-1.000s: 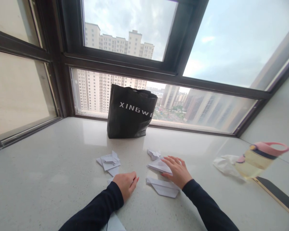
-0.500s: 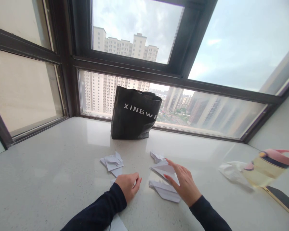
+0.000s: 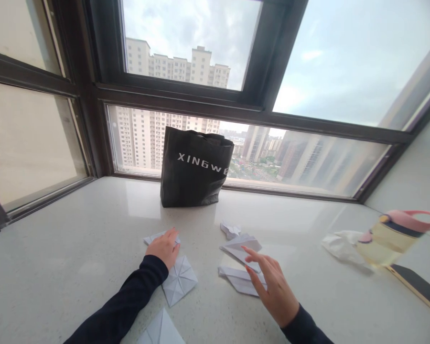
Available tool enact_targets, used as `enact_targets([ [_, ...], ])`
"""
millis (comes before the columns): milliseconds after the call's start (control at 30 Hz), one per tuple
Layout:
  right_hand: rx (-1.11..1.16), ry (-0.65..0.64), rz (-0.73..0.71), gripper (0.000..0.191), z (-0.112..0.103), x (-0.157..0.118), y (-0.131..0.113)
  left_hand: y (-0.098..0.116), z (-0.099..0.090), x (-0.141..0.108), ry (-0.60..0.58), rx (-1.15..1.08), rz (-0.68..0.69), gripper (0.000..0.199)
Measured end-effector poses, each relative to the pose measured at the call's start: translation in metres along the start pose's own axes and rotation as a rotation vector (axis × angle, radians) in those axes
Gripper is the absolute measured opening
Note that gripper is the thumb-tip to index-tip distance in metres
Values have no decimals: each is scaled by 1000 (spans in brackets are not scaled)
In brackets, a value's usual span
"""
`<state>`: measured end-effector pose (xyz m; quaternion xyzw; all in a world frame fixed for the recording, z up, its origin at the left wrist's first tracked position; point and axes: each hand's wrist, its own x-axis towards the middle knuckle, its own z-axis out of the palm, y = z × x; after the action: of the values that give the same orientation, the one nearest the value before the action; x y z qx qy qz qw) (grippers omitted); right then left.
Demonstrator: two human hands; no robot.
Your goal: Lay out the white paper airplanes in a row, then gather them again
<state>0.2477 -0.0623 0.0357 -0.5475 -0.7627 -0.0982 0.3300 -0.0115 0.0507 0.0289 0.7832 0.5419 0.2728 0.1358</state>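
Observation:
My left hand [image 3: 164, 249] lies over a small stack of folded white paper [image 3: 150, 238], fingers stretched forward with the tips slightly apart. Whether it grips the top piece is hidden beneath the hand. Just below it lies a creased paper square [image 3: 181, 281], and a larger folded paper [image 3: 161, 329] reaches the bottom edge of the view. My right hand [image 3: 272, 286] is open, thumb and forefinger apart, holding nothing. It hovers at the right side of two paper airplanes, an upper one [image 3: 238, 246] and a lower one [image 3: 238, 282]. Behind these sits a small folded paper figure [image 3: 231, 230].
A black bag [image 3: 195, 177] with white lettering stands on the white ledge [image 3: 75, 239] by the window. At right are a pink-lidded bottle [image 3: 392, 239], a crumpled tissue [image 3: 344, 246] and a dark phone-like slab [image 3: 419, 286].
My left hand has moved forward and left onto the folded paper stack, uncovering the creased square. My right hand stays beside the airplanes. The whole view has shifted slightly.

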Motion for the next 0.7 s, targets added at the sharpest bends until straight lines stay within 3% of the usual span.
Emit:
enact_targets([
  [133, 30, 28, -9, 33, -4, 0, -4, 2, -4, 3, 53, -217, -33, 25],
  [367, 148, 33, -19, 26, -7, 2, -17, 9, -3, 8, 121, -750, -106, 51],
  [533, 291, -19, 1, 22, -6, 3, -36, 38, 6, -5, 26, -1023, -158, 50],
  [700, 431, -49, 109, 23, -4, 2, -47, 74, 15, -34, -251, -1402, -220, 30],
])
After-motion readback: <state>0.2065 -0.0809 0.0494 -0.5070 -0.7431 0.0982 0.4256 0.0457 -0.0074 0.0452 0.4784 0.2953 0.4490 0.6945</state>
